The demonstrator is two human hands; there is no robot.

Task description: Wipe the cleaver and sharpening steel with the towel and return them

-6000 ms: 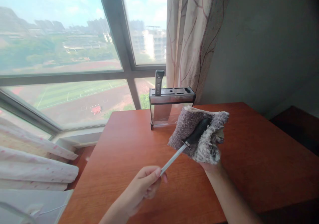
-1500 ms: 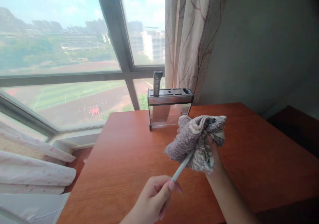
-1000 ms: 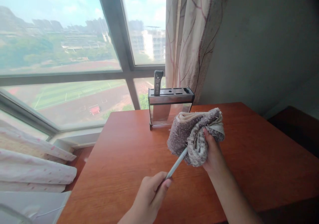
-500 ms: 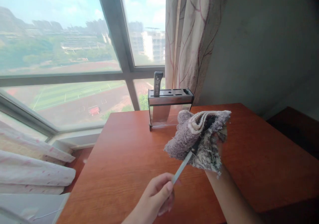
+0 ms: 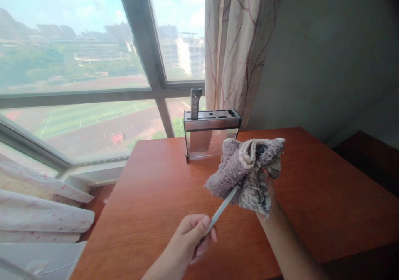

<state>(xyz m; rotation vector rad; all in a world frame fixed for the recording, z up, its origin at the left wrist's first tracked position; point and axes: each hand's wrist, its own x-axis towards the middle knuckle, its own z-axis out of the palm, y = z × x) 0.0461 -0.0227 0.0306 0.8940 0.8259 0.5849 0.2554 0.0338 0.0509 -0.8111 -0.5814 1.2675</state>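
My left hand [image 5: 196, 236] is closed, thumb and fingers pinching the lower end of a narrow grey metal blade [image 5: 222, 207], apparently a knife's. Its upper end goes into a folded, fuzzy grey-purple cloth [image 5: 229, 170], which hides whatever handle is there. From behind and below, my right hand [image 5: 268, 182] grips the cloth; most of its fingers are covered. Both hands are above the reddish-brown table [image 5: 149, 192]. Just behind the cloth stands a clear-sided knife block [image 5: 212, 124] with a dark slotted top. One dark-handled knife [image 5: 195, 104] is upright in its left slot.
A large window [image 5: 77, 64] with grey frames fills the left side. Patterned curtains hang at the back [image 5: 240, 43] and lower left [image 5: 40, 213]. A dark wall [image 5: 327, 55] lies to the right, with a lower brown surface [image 5: 364, 155] beside the table.
My left hand has shifted slightly left along with the blade. The cloth and my right hand have turned a little, and the dark piece seen at the blade's upper end is now mostly hidden.
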